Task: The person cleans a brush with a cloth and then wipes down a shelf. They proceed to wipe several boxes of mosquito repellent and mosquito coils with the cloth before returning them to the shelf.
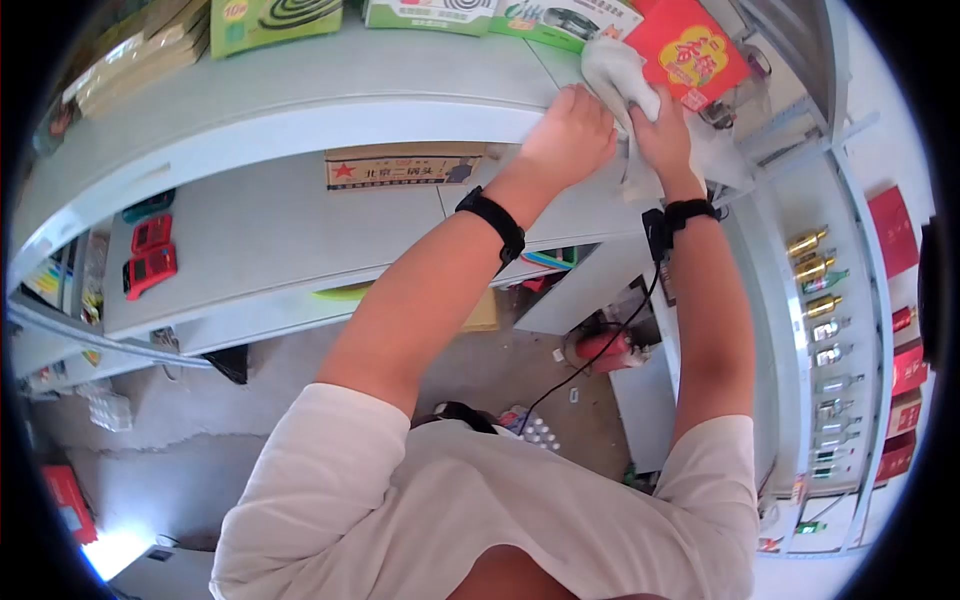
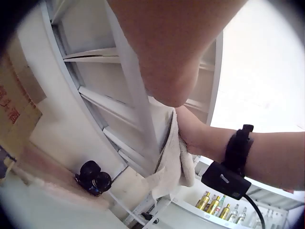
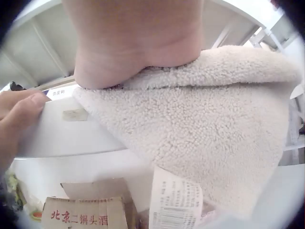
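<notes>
A whitish fleecy cloth (image 1: 618, 75) with a paper label (image 3: 175, 200) hangs over the front edge of the upper shelf (image 1: 440, 118). My right hand (image 1: 662, 135) grips the cloth at the shelf's right end; its fingertips are partly hidden by the fabric. Just to the left, my left hand (image 1: 575, 138) rests on the shelf edge, fingers bent over it, as the right wrist view also shows (image 3: 21, 117). The cloth (image 2: 174, 162) droops below the right hand in the left wrist view.
Behind the hands stand a red packet (image 1: 690, 55) and green-white boxes (image 1: 565, 22). On the shelf below are a cardboard carton (image 1: 400, 168) and red items (image 1: 150, 262). Bottles (image 1: 835, 385) line a rack at the right. A black cable (image 1: 590, 362) hangs from the right wrist.
</notes>
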Motion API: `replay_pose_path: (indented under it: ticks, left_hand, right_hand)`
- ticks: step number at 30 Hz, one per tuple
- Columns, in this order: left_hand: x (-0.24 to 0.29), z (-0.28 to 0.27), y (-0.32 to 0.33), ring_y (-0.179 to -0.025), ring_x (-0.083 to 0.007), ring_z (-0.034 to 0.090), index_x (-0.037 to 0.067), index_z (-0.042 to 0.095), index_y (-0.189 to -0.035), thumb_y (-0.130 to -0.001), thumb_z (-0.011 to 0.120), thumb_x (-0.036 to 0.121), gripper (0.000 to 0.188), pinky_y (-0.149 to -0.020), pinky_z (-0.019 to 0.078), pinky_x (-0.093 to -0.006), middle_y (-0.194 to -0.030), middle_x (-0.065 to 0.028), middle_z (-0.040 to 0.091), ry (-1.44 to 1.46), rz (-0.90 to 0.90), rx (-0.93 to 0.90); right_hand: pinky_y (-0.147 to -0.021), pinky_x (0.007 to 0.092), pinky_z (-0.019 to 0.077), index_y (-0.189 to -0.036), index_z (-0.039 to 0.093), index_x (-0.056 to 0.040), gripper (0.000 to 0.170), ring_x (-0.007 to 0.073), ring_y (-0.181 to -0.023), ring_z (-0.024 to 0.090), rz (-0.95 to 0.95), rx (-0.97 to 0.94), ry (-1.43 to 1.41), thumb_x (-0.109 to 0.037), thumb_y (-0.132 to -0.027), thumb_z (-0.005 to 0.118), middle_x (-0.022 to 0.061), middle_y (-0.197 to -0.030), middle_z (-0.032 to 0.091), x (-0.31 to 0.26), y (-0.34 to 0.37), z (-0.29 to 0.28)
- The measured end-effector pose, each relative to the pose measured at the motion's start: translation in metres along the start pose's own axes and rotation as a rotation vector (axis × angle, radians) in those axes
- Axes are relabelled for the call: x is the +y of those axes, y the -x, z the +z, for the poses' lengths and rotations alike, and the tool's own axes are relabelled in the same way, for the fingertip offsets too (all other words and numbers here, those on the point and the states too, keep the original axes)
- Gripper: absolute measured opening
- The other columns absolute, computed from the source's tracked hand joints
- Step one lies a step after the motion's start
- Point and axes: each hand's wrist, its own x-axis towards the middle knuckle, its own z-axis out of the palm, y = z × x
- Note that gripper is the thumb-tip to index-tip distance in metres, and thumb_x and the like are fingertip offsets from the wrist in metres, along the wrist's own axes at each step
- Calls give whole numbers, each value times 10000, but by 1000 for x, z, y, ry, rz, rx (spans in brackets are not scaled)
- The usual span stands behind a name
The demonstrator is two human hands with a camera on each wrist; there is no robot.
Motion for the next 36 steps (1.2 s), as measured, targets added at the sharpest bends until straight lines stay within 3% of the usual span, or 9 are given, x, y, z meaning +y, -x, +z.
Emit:
replay_pose_path:
  ticks: [4,12,15,16,19,28,31,32,36]
  left_hand:
    - [-1,-3,-2,-890,-243,594,27,670,-941,-875,604,372,358,-779,416,-365,-950,-117,674,-14,-5,-19]
    - [-2,5,-4,-806,-231,587,52,659,-889,-813,656,324,283,-733,405,-366,-857,-86,632,37,15,68]
    - [-1,3,-4,-780,-235,590,56,656,-875,-796,668,300,256,-725,407,-369,-847,-79,635,29,25,36]
    - [-1,2,-5,-774,-237,593,58,656,-872,-792,671,293,249,-723,409,-370,-849,-77,639,25,25,27]
    - [0,4,-6,-772,-237,603,63,664,-881,-789,672,282,238,-721,414,-374,-863,-65,651,48,22,68]
    - [3,-9,-8,-956,-231,671,90,707,-1020,-799,669,254,278,-835,451,-404,-1099,-86,717,9,7,-54]
    - [10,-16,-13,-961,-229,672,108,725,-1034,-812,671,258,273,-847,455,-396,-1117,-67,726,-15,-28,-87]
    - [13,-18,-15,-968,-230,674,113,732,-1043,-819,670,255,273,-855,457,-395,-1120,-64,728,-8,-62,-109]
    - [20,-26,-22,-989,-244,677,129,755,-1068,-853,658,242,262,-884,462,-398,-1124,-62,735,46,-191,-206]
  right_hand:
    - [-916,459,496,-1263,571,-190,488,379,-1106,614,24,31,-94,-392,-832,677,161,-1181,622,3,-1,1]
    - [-946,400,481,-1309,573,-136,527,346,-1126,622,5,166,-273,-391,-860,679,175,-1190,660,27,1,14]
    - [-955,393,479,-1350,550,-113,594,356,-1112,633,60,60,-346,-433,-864,673,188,-1170,671,40,-2,10]
    - [-1044,388,447,-1381,505,0,682,349,-1233,571,208,82,-171,-343,-835,725,233,-1308,598,23,5,-3]
    - [-1056,424,435,-1391,496,3,696,394,-1246,545,201,51,-191,-378,-847,703,256,-1335,574,44,-1,-5]
    - [-1069,420,422,-1417,480,-14,700,375,-1269,540,240,-14,-387,-375,-860,701,249,-1365,560,91,-7,-13]
    - [-959,390,480,-1392,518,-88,675,366,-1107,638,178,67,-402,-480,-862,665,199,-1157,679,114,-12,15]
    - [-964,393,481,-1421,490,-73,730,365,-1127,632,178,33,-406,-511,-860,656,203,-1199,667,117,-10,13]
    - [-987,381,469,-1422,496,-91,691,336,-1167,618,166,-19,-365,-472,-871,664,188,-1266,640,105,-4,-7]
